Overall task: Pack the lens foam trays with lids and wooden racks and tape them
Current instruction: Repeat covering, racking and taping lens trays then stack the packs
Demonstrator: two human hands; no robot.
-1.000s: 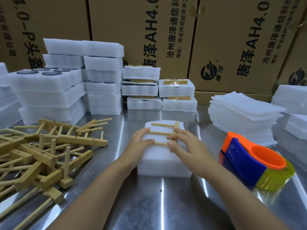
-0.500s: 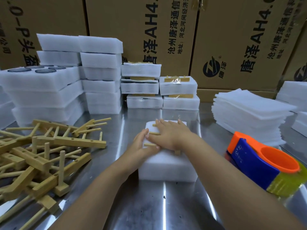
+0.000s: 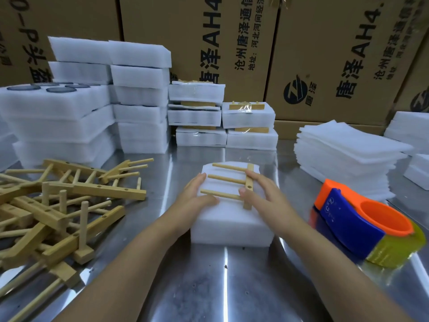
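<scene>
A white lidded foam tray (image 3: 232, 223) sits on the steel table in front of me. A wooden rack (image 3: 234, 182) with three pegs lies flat on its lid. My left hand (image 3: 197, 198) rests on the tray's left edge, the thumb by the nearest peg. My right hand (image 3: 264, 194) lies on the lid at the right, fingers straight along the rack's bar. An orange and blue tape dispenser (image 3: 362, 226) with yellowish tape lies on the table to the right.
A heap of wooden racks (image 3: 58, 205) covers the left of the table. Stacks of foam trays (image 3: 69, 122) stand at the back left, taped packs (image 3: 222, 119) behind the tray, foam lid sheets (image 3: 348, 152) at the right. Cardboard boxes (image 3: 232, 43) form the back wall.
My right hand, which lay flat over the rack half a second ago, has slid back to the right, uncovering the pegs. The left hand has stayed at the tray's left edge.
</scene>
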